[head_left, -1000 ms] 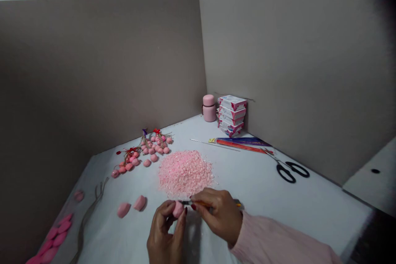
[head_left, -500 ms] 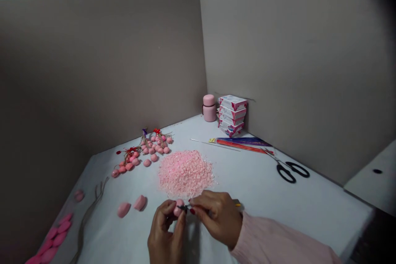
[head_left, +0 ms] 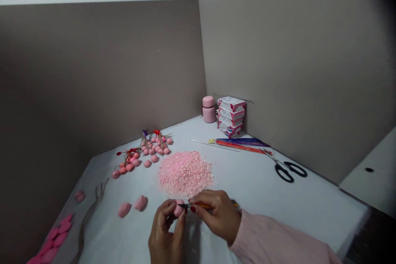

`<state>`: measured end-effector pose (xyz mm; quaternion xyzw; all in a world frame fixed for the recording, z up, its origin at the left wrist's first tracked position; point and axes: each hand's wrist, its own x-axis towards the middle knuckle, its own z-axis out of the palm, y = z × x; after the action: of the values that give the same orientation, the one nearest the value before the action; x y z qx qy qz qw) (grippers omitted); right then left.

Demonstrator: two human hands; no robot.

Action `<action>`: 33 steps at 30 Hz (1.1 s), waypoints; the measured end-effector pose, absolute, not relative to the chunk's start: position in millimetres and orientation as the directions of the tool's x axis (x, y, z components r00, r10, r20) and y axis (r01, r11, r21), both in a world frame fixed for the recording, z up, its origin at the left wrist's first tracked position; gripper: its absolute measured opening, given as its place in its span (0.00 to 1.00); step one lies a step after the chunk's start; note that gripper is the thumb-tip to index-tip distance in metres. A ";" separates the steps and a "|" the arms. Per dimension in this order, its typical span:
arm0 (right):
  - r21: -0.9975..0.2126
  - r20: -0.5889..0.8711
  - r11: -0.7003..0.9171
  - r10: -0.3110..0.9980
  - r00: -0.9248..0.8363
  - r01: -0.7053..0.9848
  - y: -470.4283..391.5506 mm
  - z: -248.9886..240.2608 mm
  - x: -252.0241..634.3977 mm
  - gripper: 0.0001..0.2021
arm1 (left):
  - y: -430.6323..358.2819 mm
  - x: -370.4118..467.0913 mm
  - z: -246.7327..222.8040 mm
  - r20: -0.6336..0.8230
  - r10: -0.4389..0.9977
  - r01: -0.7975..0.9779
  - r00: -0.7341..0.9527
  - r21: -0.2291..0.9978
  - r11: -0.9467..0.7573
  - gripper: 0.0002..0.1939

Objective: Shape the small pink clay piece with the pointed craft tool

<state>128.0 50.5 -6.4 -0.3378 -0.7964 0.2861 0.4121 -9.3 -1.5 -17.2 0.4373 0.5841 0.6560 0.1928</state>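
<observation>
Between the thumb and fingertips of my left hand (head_left: 167,229) is a small round pink piece (head_left: 178,208). My right hand (head_left: 216,213) is closed around a thin orange-handled knife (head_left: 204,205), whose dark tip touches the right side of the piece. Just beyond both hands lies a heap of pink shavings (head_left: 185,173). Two faceted pink chunks, one of them nearer (head_left: 140,203) and the other farther left (head_left: 124,210), rest on the white tabletop (head_left: 247,181) to the left of my left hand.
Strung pink balls (head_left: 151,146) lie at the back left. Brown cords (head_left: 83,225) and bright pink ovals (head_left: 58,235) are at the left edge. Black-handled scissors (head_left: 284,172), red and blue strands (head_left: 244,144), stacked boxes (head_left: 230,116) and a pink flask (head_left: 208,109) are right and back.
The knife has turned slightly in my right hand, so more of its orange handle shows. The view has shifted a little. Both hands keep their hold.
</observation>
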 end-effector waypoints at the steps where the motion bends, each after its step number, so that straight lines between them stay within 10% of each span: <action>1: -0.737 0.459 0.605 0.775 -0.435 0.301 50.9 -6.4 127.9 0.08 | -1.7 -10.0 -18.2 0.366 0.759 0.278 -0.539 0.927 -0.251 0.07; 9: -0.737 0.415 0.552 0.825 -0.385 0.390 61.0 -5.1 132.3 0.08 | -2.7 -12.1 -22.7 0.437 0.742 0.370 -0.509 0.889 -0.269 0.07; 17: -0.750 0.419 0.533 0.841 -0.344 0.391 60.6 -9.2 129.3 0.08 | 1.1 -7.9 -19.8 0.117 0.827 -0.070 -0.550 0.980 -0.186 0.14; 33: -0.721 0.459 0.613 0.771 -0.441 0.322 52.4 -5.0 129.7 0.10 | 3.6 -5.3 -6.6 -0.082 0.829 -0.229 -0.553 0.972 -0.057 0.18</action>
<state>129.7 52.4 -5.0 -0.3408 -0.8021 0.2780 0.4041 -5.3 3.6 -6.6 0.2656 0.5644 0.6768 0.3910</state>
